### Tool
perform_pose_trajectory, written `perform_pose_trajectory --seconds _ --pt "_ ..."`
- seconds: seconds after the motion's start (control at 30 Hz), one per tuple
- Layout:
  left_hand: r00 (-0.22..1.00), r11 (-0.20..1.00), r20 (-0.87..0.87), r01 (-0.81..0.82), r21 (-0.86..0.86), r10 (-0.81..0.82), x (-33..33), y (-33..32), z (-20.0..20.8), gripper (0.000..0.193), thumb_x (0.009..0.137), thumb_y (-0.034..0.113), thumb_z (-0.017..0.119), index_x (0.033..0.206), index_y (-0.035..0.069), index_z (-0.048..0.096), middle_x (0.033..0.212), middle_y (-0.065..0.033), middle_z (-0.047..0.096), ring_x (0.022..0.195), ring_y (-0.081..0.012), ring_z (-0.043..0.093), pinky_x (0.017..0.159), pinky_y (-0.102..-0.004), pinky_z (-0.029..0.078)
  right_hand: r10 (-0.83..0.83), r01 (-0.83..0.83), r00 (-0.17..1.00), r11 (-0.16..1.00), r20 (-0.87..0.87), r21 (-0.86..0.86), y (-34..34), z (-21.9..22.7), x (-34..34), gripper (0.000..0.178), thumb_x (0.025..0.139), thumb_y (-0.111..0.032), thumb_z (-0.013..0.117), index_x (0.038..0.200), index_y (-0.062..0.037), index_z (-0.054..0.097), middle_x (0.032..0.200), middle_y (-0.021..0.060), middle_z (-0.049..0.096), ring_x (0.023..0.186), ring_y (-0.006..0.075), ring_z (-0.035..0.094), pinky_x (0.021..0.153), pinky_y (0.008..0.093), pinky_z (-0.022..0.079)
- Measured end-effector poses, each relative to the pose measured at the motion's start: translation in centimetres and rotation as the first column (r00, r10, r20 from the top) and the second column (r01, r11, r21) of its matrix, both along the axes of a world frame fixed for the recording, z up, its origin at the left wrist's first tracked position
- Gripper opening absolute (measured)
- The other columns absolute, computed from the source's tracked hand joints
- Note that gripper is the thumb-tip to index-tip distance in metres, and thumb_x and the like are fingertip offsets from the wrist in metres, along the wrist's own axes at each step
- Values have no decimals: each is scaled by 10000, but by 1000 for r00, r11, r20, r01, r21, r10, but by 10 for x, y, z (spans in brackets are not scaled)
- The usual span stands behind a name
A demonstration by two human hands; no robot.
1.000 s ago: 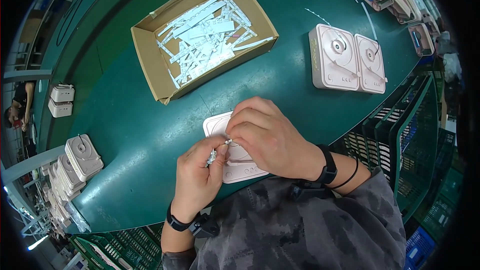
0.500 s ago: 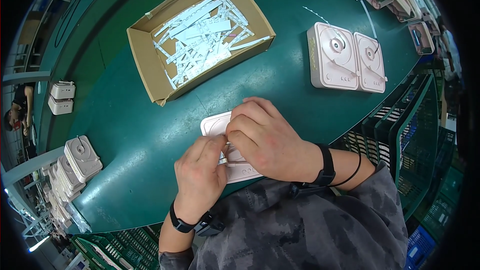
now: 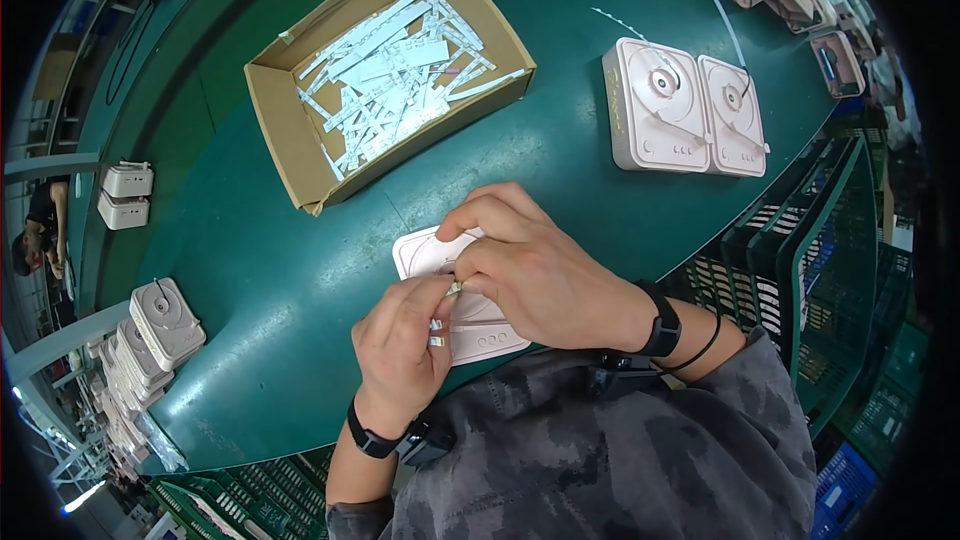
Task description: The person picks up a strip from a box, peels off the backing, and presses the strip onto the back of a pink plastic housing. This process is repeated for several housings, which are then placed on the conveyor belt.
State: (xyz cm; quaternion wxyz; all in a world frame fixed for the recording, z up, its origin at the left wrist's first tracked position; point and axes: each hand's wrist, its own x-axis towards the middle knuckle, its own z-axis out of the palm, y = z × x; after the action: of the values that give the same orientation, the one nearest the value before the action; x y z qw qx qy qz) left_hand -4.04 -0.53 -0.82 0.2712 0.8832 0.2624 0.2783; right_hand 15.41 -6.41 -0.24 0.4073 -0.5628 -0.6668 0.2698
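Observation:
A pale pink flat casing (image 3: 490, 340) with rounded corners, a round recess and small circles lies on the table under both hands, which hide much of it. My left hand (image 3: 405, 340) is closed in a pinch on a small whitish strip (image 3: 436, 341), whose short ends poke out beside the fingers. Thumb and forefinger of my right hand (image 3: 535, 280) meet the left fingertips at a small pale piece of it, over the casing. The right hand's other fingers are raised and bent above the casing's far edge.
A cardboard box (image 3: 510, 90) of white strips stands at the far left on the green table (image 3: 300, 340). Two pink casings (image 3: 655, 130) with short wires stand at the right. More casings (image 3: 165, 320) are stacked at the left edge. Green crates (image 3: 800, 250) flank the table.
The right hand's upper fingers have lifted and opened away from the casing, while thumb and forefinger stay at the left fingertips. More of the small strip shows now.

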Motion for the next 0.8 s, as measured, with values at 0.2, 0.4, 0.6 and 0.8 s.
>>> perform_pose_trajectory --seconds 0.2,0.4,0.6,0.8 --pt "998 989 -47 41 142 -35 0 2 -3 305 844 -9 729 1123 43 618 938 -115 697 738 -277 694 574 -341 531 21 -22 999 999 -24 -40 1 -1 0 26 867 10 653 852 29 643 1196 131 606 1185 340 529 992 409 467" --pt "993 997 -105 -44 61 50 2 0 -2 312 833 -17 723 1121 51 622 904 -96 687 712 -278 681 569 -345 526 -13 17 996 999 -83 47 -1 -10 0 24 870 11 656 856 18 638 1135 118 622 1132 331 560 951 408 487" --pt "992 995 -116 -62 -72 54 0 6 13 314 794 -49 709 1082 65 656 860 -88 667 679 -279 660 576 -353 528 -55 62 997 991 -60 116 1 -15 -1 53 875 0 666 897 14 619 1096 116 620 1098 322 570 906 399 498" --pt "987 994 -159 -50 -98 34 -1 7 12 306 779 -71 686 1049 71 680 857 -89 662 684 -268 665 585 -349 535 -41 42 999 991 -11 127 2 -14 -2 72 874 2 667 914 20 610 1100 118 610 1097 325 565 896 398 498"
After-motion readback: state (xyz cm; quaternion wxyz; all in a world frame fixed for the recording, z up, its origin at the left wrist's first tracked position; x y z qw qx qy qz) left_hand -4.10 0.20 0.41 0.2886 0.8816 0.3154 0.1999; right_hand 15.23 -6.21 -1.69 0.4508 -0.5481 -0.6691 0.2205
